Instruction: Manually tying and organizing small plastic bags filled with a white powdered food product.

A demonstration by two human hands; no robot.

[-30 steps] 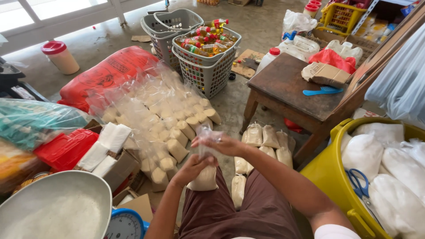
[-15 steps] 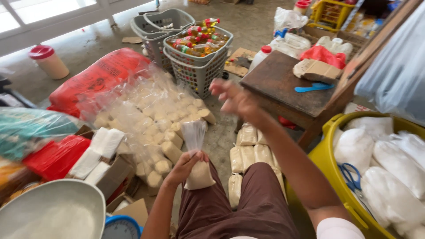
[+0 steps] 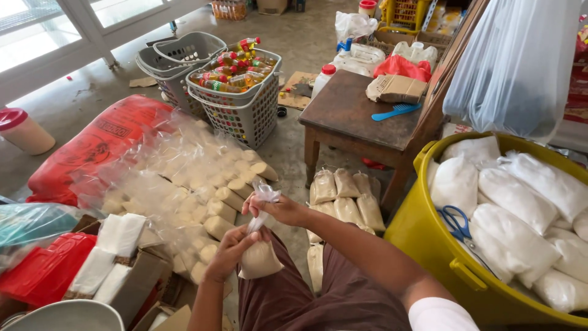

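Over the lap, the left hand (image 3: 229, 252) closes its fingers around the neck of a small clear bag of white grains (image 3: 259, 258), which hangs just below. The right hand (image 3: 283, 210) pinches the bag's twisted top between narrow fingers. Filled bags (image 3: 346, 197) lie on the floor beyond. A yellow tub (image 3: 429, 233) with blue scissors (image 3: 456, 220) sits right; farther off, a wooden counter (image 3: 352, 113) and a grey basket of bottles (image 3: 242, 101).

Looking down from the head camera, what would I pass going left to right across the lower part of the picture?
Red bag → white packets → left hand → small filled bag → scissors → yellow tub.
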